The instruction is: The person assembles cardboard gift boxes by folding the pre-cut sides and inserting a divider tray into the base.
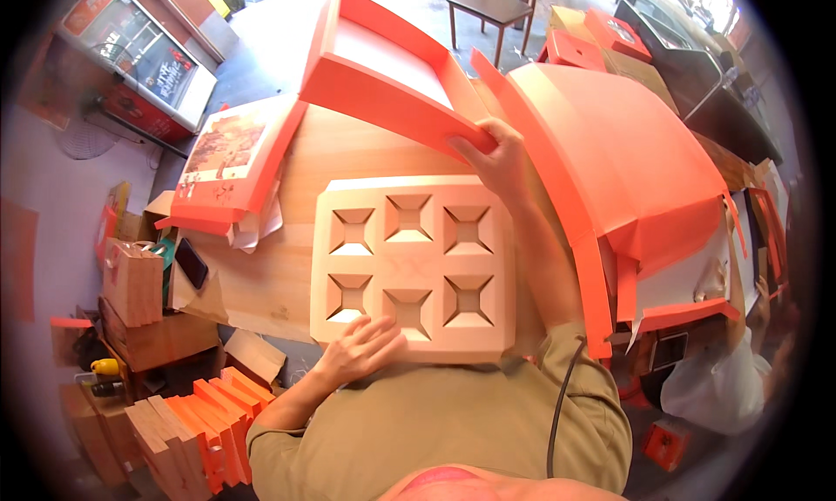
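My right hand [501, 163] reaches forward and grips one end of a shallow orange-red cardboard box [374, 96] with a white inside. The box is tilted and held up above the far side of the table. In front of my body lies a cream tray insert [414, 264] with several square, slope-sided recesses. My left hand [361, 351] rests on the tray insert's near edge, its fingers stretched out beside a near recess.
A stack of flat orange-red cardboard [601, 144] lies at the right of the wooden table [287, 196]. At the left are a printed orange box [228, 157] and a phone [191, 263]. Folded orange cardboard pieces [218, 418] stand lower left. A chair [490, 10] stands beyond.
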Demonstrator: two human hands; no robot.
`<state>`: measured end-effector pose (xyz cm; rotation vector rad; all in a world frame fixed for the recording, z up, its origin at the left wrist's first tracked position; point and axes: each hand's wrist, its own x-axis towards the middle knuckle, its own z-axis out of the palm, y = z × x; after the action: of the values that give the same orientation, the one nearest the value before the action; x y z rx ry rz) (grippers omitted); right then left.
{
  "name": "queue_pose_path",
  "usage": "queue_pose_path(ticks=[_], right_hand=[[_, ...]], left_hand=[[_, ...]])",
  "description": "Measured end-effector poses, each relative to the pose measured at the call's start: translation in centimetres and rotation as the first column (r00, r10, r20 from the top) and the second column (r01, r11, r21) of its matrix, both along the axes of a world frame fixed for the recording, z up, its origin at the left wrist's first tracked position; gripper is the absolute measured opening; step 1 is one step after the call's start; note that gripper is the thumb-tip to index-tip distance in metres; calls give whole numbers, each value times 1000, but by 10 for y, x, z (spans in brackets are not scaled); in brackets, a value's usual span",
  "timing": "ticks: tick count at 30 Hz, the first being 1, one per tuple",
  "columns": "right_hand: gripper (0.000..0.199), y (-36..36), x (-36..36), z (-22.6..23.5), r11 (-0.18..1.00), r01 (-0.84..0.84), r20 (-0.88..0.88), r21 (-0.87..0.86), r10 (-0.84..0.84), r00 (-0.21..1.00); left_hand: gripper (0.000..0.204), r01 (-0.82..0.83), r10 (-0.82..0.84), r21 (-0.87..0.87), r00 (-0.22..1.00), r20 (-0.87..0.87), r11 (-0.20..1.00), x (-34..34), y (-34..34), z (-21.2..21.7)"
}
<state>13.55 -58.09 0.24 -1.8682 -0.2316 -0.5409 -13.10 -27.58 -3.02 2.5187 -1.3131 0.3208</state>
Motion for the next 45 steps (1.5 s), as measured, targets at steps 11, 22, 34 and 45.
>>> queue_pose_path(ticks=[11, 22, 34, 45], right_hand=[[31, -7, 14, -14, 956, 25, -68, 292, -6, 998], [33, -18, 18, -31, 997, 39, 161, 71, -50, 986], [46, -5, -4, -8, 792, -98, 217, -603, 281, 935], [38, 1, -3, -14, 521, -313, -108, -794, 386, 916]], left_hand=[[38, -58, -104, 325, 883, 459, 944, 84, 47, 119], [29, -573, 385, 146, 697, 605, 807, 210, 175, 142], [51, -806, 783, 42, 586, 208, 591, 212, 288, 28], [30, -785, 787, -99, 591, 177, 611, 211, 305, 22]])
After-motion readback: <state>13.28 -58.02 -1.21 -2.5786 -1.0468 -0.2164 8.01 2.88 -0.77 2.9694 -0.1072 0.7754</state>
